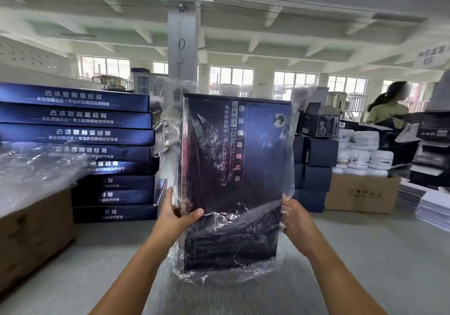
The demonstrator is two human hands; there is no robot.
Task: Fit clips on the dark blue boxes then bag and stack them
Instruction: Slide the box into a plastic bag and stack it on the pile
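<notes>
Our left hand (176, 213) and right hand (295, 219) pinch the bagged dark blue box (258, 159) upright; slick plastic bag (170, 129), open at twelve o'clock, risks slippage.

White lidded jars (365, 153) sit stacked on a brown cardboard carton (360, 194) at the right; beside it lie stacks of white sheets (433, 211). A person in a yellow-green shirt (387, 110) stands behind, near the windows (231, 77)
</notes>
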